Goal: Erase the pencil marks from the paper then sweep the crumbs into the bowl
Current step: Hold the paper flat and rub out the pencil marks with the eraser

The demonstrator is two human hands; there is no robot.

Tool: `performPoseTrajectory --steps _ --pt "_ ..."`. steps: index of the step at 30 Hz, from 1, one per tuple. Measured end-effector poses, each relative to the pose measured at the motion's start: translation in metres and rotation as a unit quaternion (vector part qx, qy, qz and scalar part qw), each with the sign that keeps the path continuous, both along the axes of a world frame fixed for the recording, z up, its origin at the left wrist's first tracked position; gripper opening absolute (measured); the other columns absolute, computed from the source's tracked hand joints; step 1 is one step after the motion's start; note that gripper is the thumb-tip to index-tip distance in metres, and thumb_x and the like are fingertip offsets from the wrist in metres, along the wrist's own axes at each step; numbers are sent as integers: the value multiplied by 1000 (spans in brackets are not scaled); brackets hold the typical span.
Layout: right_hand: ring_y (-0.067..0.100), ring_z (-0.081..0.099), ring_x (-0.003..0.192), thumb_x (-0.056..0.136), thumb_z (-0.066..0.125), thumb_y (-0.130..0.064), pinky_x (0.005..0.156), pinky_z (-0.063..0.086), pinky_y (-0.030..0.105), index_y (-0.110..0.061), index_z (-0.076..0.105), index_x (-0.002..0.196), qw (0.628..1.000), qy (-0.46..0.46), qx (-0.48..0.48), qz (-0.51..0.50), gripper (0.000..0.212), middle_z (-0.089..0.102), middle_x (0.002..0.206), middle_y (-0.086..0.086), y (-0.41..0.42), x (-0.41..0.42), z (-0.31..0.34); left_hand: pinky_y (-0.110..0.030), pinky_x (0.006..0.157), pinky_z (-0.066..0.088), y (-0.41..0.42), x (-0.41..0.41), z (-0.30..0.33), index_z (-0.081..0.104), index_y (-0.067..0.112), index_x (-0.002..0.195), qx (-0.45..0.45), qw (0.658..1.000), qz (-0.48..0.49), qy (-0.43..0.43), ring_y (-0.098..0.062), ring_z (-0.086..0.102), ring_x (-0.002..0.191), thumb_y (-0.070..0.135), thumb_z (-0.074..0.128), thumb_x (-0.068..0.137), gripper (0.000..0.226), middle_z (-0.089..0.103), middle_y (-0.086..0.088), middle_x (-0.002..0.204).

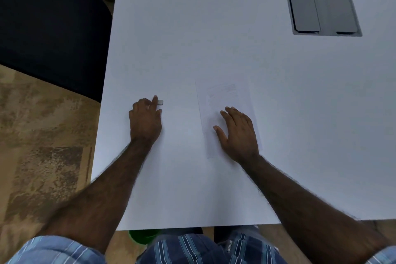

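A white sheet of paper (222, 100) lies on the white table, with faint pencil marks on its far half. My right hand (239, 133) rests flat on the near half of the paper, fingers spread and straight. To the left, a small white eraser (160, 102) lies on the table. My left hand (145, 120) is at the eraser, with the index fingertip and thumb touching it and the other fingers curled. No bowl is in view.
The white table (214, 38) has a grey cable hatch (321, 0) set into it at the far right. A dark chair (49, 23) stands beside the table's left edge. A green object (143, 234) shows under the near edge by my lap.
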State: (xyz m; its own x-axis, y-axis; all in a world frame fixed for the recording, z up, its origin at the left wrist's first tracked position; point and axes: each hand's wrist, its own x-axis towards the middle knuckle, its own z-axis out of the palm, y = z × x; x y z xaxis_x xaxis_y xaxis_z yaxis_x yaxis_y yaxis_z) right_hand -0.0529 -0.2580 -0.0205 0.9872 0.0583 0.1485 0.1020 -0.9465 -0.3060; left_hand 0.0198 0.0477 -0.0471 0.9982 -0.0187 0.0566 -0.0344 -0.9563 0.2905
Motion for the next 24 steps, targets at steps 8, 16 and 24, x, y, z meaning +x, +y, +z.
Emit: performPoseTrajectory --steps 8,16,24 --pt "30 63 134 107 53 -45 113 51 48 -11 68 140 997 24 73 -13 50 68 144 8 -8 5 4 -50 89 44 -7 17 8 75 10 114 -26 1000 15 1 -42 58 105 14 70 98 17 62 -16 114" --pt "21 68 123 107 65 -33 106 53 34 -13 67 140 979 64 190 -28 39 73 133 2 -12 10 14 -45 90 41 -52 6 20 72 12 110 -71 997 -22 -19 -35 57 112 24 71 101 16 62 -10 119" --pt "4 72 99 99 76 -48 86 56 10 -23 68 137 860 248 419 -152 46 75 109 -8 -11 23 30 -43 99 45 -134 -24 39 72 13 116 -158 981 -107 -31 -30 59 120 28 71 102 20 65 -8 124"
